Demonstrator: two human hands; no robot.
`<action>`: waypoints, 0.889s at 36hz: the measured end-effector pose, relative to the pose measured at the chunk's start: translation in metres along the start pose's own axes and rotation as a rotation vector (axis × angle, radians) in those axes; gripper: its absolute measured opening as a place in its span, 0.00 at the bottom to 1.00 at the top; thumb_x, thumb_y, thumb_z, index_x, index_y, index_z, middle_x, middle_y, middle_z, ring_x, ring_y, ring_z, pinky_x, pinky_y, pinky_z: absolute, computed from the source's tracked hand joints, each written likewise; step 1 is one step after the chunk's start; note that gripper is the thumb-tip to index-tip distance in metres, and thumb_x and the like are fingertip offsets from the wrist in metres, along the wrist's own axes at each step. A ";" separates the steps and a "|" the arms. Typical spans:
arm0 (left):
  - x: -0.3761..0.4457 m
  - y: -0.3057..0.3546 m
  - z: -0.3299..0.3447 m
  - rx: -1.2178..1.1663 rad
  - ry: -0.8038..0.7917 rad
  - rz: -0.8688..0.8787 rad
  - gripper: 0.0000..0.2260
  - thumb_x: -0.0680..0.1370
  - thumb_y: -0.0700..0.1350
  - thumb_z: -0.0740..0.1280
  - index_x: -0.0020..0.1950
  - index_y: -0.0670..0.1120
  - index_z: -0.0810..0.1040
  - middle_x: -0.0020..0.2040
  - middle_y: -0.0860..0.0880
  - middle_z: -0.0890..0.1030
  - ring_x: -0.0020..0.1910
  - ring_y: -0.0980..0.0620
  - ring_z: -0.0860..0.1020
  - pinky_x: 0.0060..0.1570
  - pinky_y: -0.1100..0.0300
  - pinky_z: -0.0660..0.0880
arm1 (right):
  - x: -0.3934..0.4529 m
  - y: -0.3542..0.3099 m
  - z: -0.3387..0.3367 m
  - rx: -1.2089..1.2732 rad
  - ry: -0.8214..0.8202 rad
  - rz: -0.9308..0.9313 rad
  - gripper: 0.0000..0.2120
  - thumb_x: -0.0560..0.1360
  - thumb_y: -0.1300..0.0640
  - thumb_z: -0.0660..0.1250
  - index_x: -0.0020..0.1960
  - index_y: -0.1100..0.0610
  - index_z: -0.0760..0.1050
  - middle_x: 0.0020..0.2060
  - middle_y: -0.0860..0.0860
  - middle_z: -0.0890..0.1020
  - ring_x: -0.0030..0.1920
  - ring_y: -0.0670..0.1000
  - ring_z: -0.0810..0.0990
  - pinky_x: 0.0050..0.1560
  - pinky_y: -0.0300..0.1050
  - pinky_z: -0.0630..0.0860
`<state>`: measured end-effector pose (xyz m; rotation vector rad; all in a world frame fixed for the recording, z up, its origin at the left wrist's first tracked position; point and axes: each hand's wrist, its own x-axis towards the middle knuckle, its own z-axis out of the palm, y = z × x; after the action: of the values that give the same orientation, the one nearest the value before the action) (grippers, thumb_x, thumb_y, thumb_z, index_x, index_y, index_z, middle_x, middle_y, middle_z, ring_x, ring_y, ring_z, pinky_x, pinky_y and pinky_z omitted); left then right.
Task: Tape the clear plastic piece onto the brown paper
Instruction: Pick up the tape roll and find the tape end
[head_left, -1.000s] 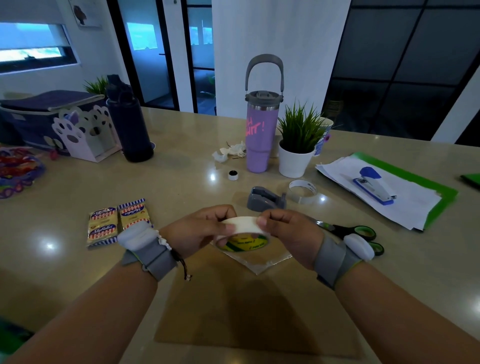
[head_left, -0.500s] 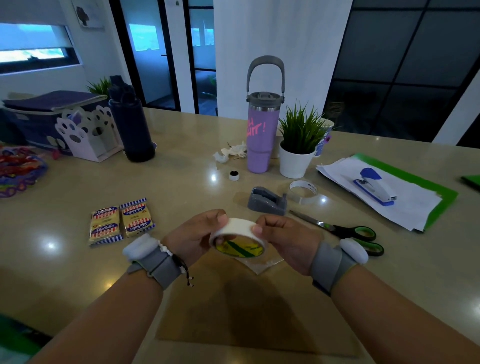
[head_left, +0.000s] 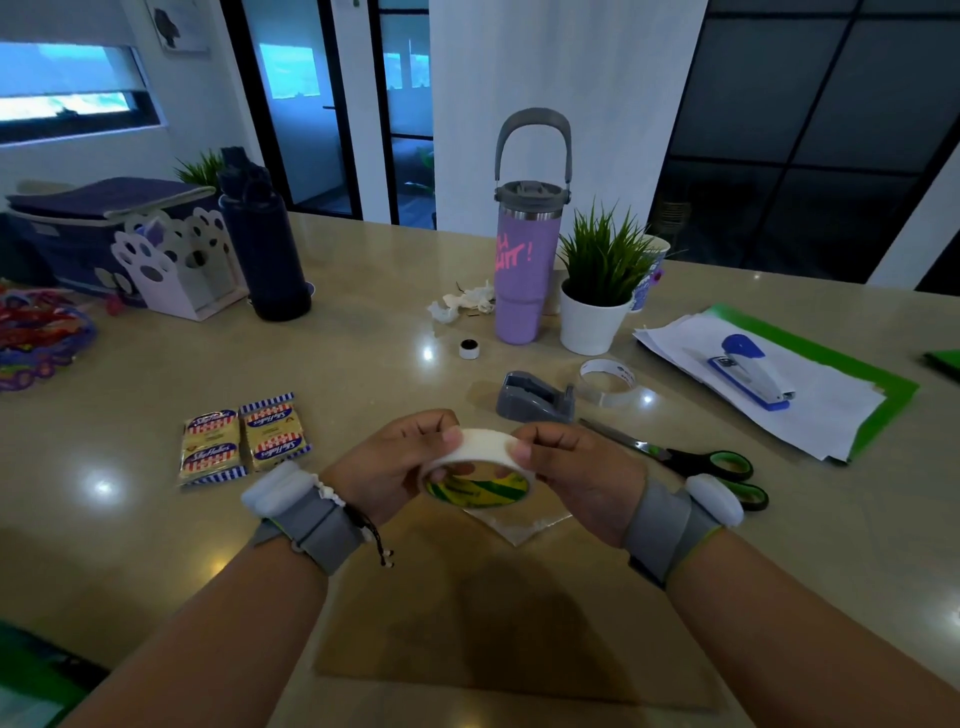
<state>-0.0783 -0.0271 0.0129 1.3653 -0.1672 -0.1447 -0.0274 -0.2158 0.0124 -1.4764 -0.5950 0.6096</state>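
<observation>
Left hand (head_left: 395, 462) grips white tape roll (head_left: 480, 467) from its left; right hand (head_left: 576, 470) pinches the roll's right side, fingers (head_left: 519, 451) curled on the rim. Roll held above clear plastic piece (head_left: 519, 522), which lies on brown paper's (head_left: 519, 623) far edge on the desk (head_left: 363, 374). Scissors (head_left: 696, 462) at right.

Tape roll (head_left: 480, 460) held between both hands above the paper (head_left: 509, 613) (plastic piece (head_left: 519, 525) on its far edge), scissors (head_left: 691, 462) to the right

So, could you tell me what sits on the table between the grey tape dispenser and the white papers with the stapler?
In the head view, a clear tape roll lies between the tape dispenser and the papers.
</observation>
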 end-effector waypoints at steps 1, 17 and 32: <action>0.000 -0.002 -0.001 -0.030 0.012 0.002 0.20 0.52 0.62 0.78 0.25 0.49 0.75 0.22 0.52 0.72 0.26 0.55 0.72 0.25 0.72 0.68 | -0.001 0.001 0.000 0.013 -0.006 0.000 0.11 0.61 0.45 0.70 0.35 0.53 0.79 0.36 0.50 0.80 0.41 0.47 0.75 0.52 0.44 0.67; -0.003 -0.012 -0.001 -0.117 0.123 -0.006 0.18 0.54 0.57 0.79 0.26 0.48 0.76 0.21 0.54 0.71 0.20 0.60 0.68 0.39 0.65 0.80 | -0.003 0.000 0.001 -0.024 0.133 0.014 0.15 0.57 0.45 0.71 0.42 0.51 0.81 0.44 0.53 0.79 0.47 0.51 0.76 0.60 0.51 0.72; 0.006 -0.011 0.001 -0.009 0.374 -0.117 0.18 0.79 0.45 0.57 0.30 0.44 0.72 0.21 0.53 0.70 0.20 0.57 0.67 0.31 0.60 0.79 | -0.006 -0.005 0.002 -0.393 -0.005 0.043 0.12 0.68 0.62 0.72 0.46 0.48 0.75 0.44 0.51 0.82 0.47 0.49 0.80 0.53 0.43 0.77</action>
<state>-0.0730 -0.0316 0.0022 1.3693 0.2264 0.0133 -0.0336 -0.2184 0.0178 -1.8594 -0.7171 0.5497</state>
